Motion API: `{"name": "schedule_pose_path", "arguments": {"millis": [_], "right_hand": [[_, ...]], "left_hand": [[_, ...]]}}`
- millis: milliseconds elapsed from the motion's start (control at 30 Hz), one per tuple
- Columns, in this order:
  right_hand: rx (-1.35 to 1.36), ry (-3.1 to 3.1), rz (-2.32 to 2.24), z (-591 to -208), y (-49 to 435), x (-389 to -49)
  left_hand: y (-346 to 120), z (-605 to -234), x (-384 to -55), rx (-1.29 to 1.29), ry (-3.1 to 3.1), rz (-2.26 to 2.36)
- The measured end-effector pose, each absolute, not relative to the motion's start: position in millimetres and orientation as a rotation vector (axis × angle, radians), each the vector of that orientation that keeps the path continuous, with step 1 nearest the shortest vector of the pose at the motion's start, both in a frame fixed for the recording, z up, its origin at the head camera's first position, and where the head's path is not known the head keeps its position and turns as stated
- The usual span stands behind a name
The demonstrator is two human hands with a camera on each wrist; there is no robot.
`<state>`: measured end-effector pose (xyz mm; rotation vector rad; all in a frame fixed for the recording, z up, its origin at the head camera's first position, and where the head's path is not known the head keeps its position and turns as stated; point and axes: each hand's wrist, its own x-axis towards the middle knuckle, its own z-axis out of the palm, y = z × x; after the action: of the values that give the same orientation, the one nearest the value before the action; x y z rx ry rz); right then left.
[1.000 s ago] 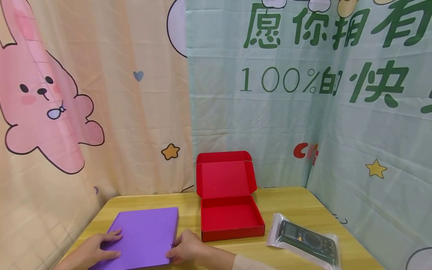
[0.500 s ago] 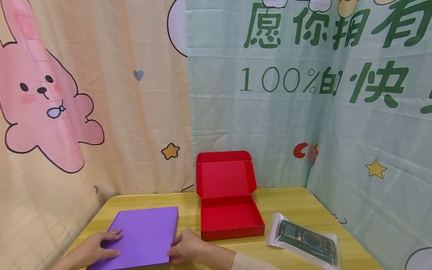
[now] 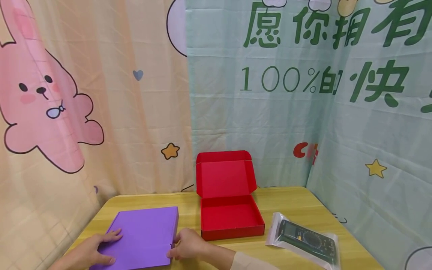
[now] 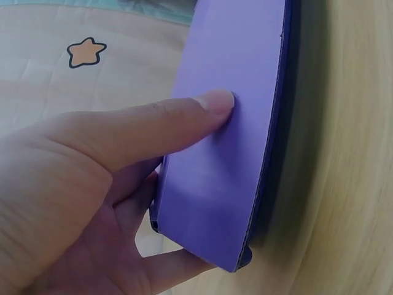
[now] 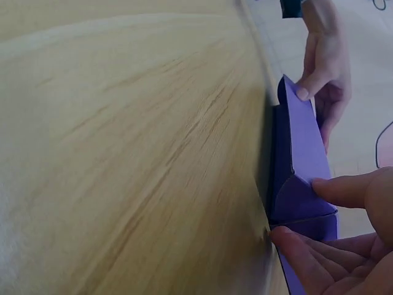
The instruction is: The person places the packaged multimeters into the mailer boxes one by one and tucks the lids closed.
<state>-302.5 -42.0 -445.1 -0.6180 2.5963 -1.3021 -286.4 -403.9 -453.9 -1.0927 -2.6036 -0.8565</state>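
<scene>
A flat purple cardboard box (image 3: 145, 232) lies at the left front of the table, its lid down over the top. My left hand (image 3: 86, 249) holds its left end; in the left wrist view the thumb (image 4: 209, 107) lies on a purple panel and other fingers reach behind and under that end. At the right front corner my right hand (image 3: 189, 243) grips the box. The right wrist view shows its thumb on a side flap (image 5: 304, 196) and a fingertip by the seam below. A gap shows there between the front flap and the box body.
An open red cardboard box (image 3: 233, 234) stands at the middle back of the wooden table (image 3: 152, 200), lid upright. To its right lies a black multimeter (image 3: 307, 238) in a clear plastic bag. Printed curtains hang behind the table.
My left thumb has slid a little left and nearer on the box. The right hand and the other objects stay almost as they were.
</scene>
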Motion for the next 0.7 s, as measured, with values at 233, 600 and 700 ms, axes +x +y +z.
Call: {"name": "schedule_pose_path", "arguments": {"millis": [233,600,700], "right_hand": [[-1.015,2.992,-0.653,-438,-45,-308],[-1.603,2.821,-0.026,-427,-45,-331],[-1.637,2.774,-0.032,-428,-45,-336]], "left_hand": [[-406,-458,-286,-1.147,-2.558,-0.841],[-407,-465,-289,-1.077,-2.496,-0.788],[-407,-465,-288,-1.015,-2.503,-0.746]]}}
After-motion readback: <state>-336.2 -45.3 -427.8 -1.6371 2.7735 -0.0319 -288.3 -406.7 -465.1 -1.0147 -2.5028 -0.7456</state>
